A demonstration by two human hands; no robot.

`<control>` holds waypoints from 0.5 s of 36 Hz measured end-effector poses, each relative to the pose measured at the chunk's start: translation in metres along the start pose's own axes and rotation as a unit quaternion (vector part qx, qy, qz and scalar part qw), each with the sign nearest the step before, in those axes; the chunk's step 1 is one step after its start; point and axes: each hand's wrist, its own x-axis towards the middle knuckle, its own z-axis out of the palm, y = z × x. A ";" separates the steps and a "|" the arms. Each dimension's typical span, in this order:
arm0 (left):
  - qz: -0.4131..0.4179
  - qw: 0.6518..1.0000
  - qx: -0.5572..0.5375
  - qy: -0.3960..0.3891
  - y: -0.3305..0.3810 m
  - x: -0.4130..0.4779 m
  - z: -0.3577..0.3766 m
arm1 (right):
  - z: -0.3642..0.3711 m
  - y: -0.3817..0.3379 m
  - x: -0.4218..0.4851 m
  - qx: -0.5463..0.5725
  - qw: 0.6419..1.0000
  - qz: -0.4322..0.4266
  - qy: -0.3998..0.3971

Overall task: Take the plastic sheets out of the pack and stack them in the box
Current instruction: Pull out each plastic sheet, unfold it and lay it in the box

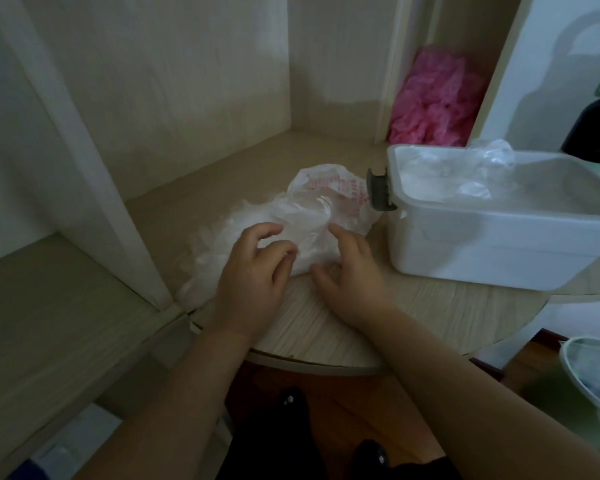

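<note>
Head view. Low right, 1 green bin point(551, 393) stands on the floor. 2 bare forearms reach over the edge of the round table point(302, 323). Left grip point(253, 268): fingers curled, thumb & fingertips closed on the plastic sheets point(215, 244), 1 loose clear heap lying on the table left of centre. Right grip point(350, 271): fingers bent onto the same heap; can't tell whether they pinch or only press. Just behind the hands lies 1 pack point(326, 192), clear w/ red print, crumpled, touching the heap and just beside the box. 1 white box point(499, 244) stands on the table at right, open-topped, w/ 1 grey latch point(380, 190) on its left end. Crumpled clear plastic point(489, 161) sits inside, toward the back. Farthest, 1 heap of pink plastic point(433, 102) fills a shelf compartment.
</note>
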 end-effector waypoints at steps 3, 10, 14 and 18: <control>0.014 0.999 -0.037 -0.034 0.002 0.000 -0.001 | 0.001 -0.001 -0.002 0.028 0.999 -0.026 0.037; -0.011 0.995 -0.072 -0.061 0.007 0.002 -0.003 | 0.004 0.001 -0.004 -0.084 0.984 -0.119 0.100; -0.151 0.978 -0.129 -0.069 0.008 0.003 -0.005 | 0.005 0.004 -0.002 -0.101 0.976 -0.151 0.124; -0.203 0.966 -0.107 -0.119 0.004 0.006 -0.006 | 0.003 0.002 -0.003 -0.095 0.977 -0.146 0.123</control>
